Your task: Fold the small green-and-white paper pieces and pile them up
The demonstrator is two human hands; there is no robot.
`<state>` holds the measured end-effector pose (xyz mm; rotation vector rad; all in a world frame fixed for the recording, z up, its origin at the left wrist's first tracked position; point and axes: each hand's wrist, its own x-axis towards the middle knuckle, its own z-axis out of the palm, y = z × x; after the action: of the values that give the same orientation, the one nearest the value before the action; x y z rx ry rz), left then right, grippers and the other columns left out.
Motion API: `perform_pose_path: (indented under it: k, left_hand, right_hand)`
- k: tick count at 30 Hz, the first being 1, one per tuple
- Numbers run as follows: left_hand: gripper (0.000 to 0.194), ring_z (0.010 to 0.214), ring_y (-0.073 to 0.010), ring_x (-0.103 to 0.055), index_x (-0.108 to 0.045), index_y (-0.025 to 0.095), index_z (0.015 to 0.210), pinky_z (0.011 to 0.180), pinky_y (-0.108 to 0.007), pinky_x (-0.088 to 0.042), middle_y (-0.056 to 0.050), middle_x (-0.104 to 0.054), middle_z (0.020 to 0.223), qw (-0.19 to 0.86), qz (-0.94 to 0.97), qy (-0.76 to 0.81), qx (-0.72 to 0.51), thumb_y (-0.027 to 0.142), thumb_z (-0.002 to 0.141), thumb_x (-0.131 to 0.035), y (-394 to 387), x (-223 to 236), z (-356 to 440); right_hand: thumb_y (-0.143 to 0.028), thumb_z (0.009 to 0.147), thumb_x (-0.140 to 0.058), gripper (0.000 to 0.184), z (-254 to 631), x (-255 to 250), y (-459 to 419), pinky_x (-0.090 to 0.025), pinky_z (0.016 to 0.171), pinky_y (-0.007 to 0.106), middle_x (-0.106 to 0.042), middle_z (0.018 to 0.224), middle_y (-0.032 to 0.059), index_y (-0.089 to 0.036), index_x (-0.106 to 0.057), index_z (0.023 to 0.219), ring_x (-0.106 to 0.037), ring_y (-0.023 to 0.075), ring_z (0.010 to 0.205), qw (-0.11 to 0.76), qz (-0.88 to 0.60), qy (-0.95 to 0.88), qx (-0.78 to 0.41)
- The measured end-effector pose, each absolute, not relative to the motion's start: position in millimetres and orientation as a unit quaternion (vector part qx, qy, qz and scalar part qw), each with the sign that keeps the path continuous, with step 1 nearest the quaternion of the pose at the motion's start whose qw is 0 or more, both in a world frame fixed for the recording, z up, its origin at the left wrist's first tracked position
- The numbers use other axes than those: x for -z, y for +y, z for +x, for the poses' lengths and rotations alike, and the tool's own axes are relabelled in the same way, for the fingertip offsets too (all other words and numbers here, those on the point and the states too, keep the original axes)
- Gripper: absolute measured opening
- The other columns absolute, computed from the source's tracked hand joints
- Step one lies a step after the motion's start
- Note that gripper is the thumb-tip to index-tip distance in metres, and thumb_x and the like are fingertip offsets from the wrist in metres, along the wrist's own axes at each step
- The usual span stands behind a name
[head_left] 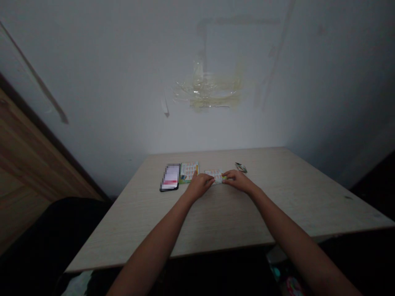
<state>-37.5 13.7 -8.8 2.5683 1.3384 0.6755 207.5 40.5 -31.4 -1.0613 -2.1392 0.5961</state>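
A small printed paper piece point(212, 174), pale with rows of coloured print, lies on the table between my hands. My left hand point(200, 185) is closed at its lower left edge, fingertips pressed together there. At its right edge, the fingers of my right hand point(237, 180) pinch the paper near a yellow-green patch. Just left of my left hand is a larger printed sheet or booklet point(189, 168) with a green lower border, partly covered by that hand. Whether the small piece is a folded sheet or a packet I cannot tell.
A phone point(171, 176) with a lit, blurred screen lies left of the booklet. A small dark-and-white crumpled scrap point(241, 167) sits beyond my right hand. The pale wooden table point(129, 230) meets a wall point(123, 82) with peeling clear tape point(212, 92).
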Motion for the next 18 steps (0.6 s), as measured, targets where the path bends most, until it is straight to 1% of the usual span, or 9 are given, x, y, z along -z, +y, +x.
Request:
perform_pose_path:
  k: [2,4,6,8,13,14,16,18]
  left_hand:
    - [0.036,0.113,-0.0214,-0.061,-0.068,0.024,0.112,0.117,-0.051,-0.015,-0.006,-0.072,0.116,0.079,0.858,0.452,-0.232,0.042,0.099,-0.039,13,9,-35]
    - [0.039,0.115,-0.0211,-0.060,-0.066,0.024,0.117,0.117,-0.049,-0.014,-0.006,-0.070,0.121,0.073,0.855,0.456,-0.238,0.043,0.099,-0.037,13,10,-33]
    - [0.040,0.116,-0.0211,-0.060,-0.062,0.023,0.123,0.117,-0.048,-0.015,-0.007,-0.068,0.124,0.065,0.852,0.460,-0.243,0.043,0.099,-0.038,14,12,-31]
    - [0.040,0.116,-0.0217,-0.059,-0.057,0.022,0.128,0.116,-0.048,-0.018,-0.008,-0.067,0.123,0.057,0.850,0.463,-0.244,0.043,0.098,-0.042,15,14,-30]
    - [0.041,0.116,-0.0226,-0.055,-0.052,0.022,0.132,0.107,-0.042,-0.035,-0.009,-0.060,0.124,0.004,0.849,0.455,-0.270,0.035,0.093,-0.052,20,18,-29]
    - [0.039,0.114,-0.0225,-0.055,-0.054,0.023,0.130,0.105,-0.041,-0.037,-0.009,-0.059,0.124,-0.001,0.849,0.453,-0.272,0.034,0.093,-0.053,21,18,-28]
    - [0.033,0.111,-0.0217,-0.056,-0.058,0.024,0.124,0.102,-0.040,-0.039,-0.008,-0.058,0.121,-0.005,0.851,0.451,-0.270,0.032,0.092,-0.055,22,18,-28]
    - [0.026,0.109,-0.0206,-0.057,-0.062,0.025,0.116,0.102,-0.041,-0.038,-0.006,-0.059,0.119,-0.002,0.855,0.448,-0.261,0.032,0.093,-0.054,23,18,-28]
  right_hand:
    - [-0.041,0.082,-0.066,0.023,205,30,40,-0.047,0.092,0.038,-0.073,0.101,0.0089,-0.020,-0.076,0.083,-0.065,0.0230,0.096,0.347,-0.419,-0.805,-0.235]
    - [-0.041,0.083,-0.064,0.026,203,28,38,-0.048,0.082,0.034,-0.073,0.090,0.0079,-0.017,-0.074,0.081,-0.064,0.0214,0.086,0.349,-0.437,-0.795,-0.235]
    - [-0.041,0.083,-0.062,0.028,201,26,36,-0.045,0.074,0.030,-0.070,0.082,0.0057,-0.016,-0.071,0.079,-0.061,0.0193,0.078,0.349,-0.460,-0.785,-0.225]
    - [-0.041,0.082,-0.062,0.026,198,25,34,-0.043,0.070,0.028,-0.068,0.079,0.0037,-0.016,-0.068,0.079,-0.059,0.0175,0.074,0.358,-0.480,-0.773,-0.210]
    - [-0.036,0.081,-0.063,0.021,191,29,35,-0.041,0.068,0.026,-0.064,0.080,0.0019,-0.016,-0.063,0.089,-0.056,0.0160,0.073,0.383,-0.497,-0.754,-0.193]
    - [-0.035,0.081,-0.063,0.022,189,30,35,-0.041,0.069,0.027,-0.063,0.081,0.0016,-0.017,-0.063,0.093,-0.056,0.0163,0.074,0.386,-0.498,-0.753,-0.189]
    - [-0.031,0.081,-0.063,0.029,187,33,36,-0.041,0.071,0.027,-0.062,0.083,0.0011,-0.017,-0.059,0.106,-0.056,0.0167,0.077,0.392,-0.500,-0.751,-0.180]
    - [-0.029,0.082,-0.063,0.033,185,35,37,-0.042,0.073,0.028,-0.062,0.084,0.0015,-0.017,-0.057,0.113,-0.056,0.0173,0.080,0.387,-0.500,-0.758,-0.164]
